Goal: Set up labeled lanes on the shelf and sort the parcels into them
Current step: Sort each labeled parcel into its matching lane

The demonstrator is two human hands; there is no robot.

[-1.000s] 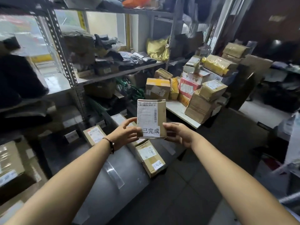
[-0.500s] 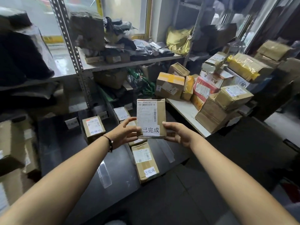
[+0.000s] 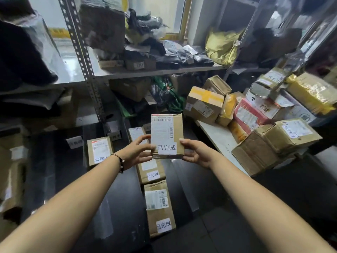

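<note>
I hold a small brown cardboard parcel upright in front of me; it has a shipping label and a white sticker reading 已完成. My left hand pinches its lower left edge and my right hand grips its lower right edge. Below it on the dark shelf surface, a row of parcels with the same 已完成 sticker runs toward me: one just under my hands, another nearer. To the left lies a parcel with a 处理中 sticker. Small white lane labels stand at the back of the shelf.
A pile of unsorted boxes and yellow bags sits on a white board at the right. The metal rack upright rises at left centre, and its upper shelf holds dark bags and boxes. More cartons stand at far left.
The view has tilted down and drawn closer to the shelf. The parcel stays held in both hands, now over the row of 已完成 parcels.
</note>
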